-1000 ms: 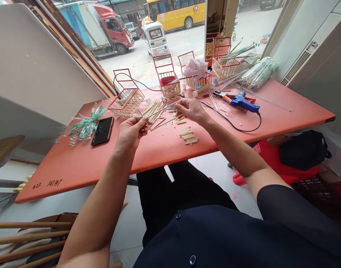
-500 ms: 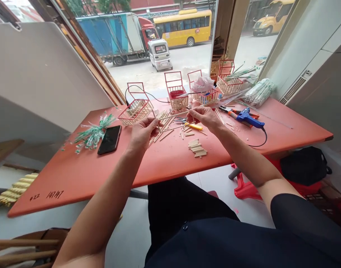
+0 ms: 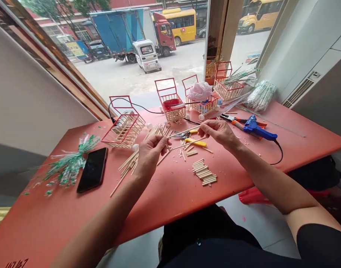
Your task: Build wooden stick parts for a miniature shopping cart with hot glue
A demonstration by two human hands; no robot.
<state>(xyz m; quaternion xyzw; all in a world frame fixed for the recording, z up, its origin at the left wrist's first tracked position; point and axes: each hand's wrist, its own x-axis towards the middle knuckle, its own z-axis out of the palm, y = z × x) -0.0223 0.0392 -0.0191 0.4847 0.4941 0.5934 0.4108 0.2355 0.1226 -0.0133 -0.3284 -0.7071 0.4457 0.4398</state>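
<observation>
Both hands hold thin wooden sticks above an orange table [image 3: 61,219]. My left hand [image 3: 149,154] is closed on a short stick [image 3: 162,134] that points up and back. My right hand [image 3: 219,132] pinches the end of a long stick [image 3: 184,131] that reaches left toward the other hand. Under and behind the hands lies a loose pile of long sticks [image 3: 136,156]. A stack of short cut sticks [image 3: 205,174] lies in front of the right hand. Yellow-handled cutters [image 3: 191,138] rest between the hands.
A black phone [image 3: 92,169] and green-tipped wrappers [image 3: 66,167] lie at the left. Several small red-framed stick carts [image 3: 122,126] stand along the back edge by the window. A blue glue gun [image 3: 256,128] with a black cord and orange pliers [image 3: 234,121] lie at the right.
The view has swung and dropped nearer the table. Both hands stay closed on their sticks, held above the pile, and the long stick is still between them.
</observation>
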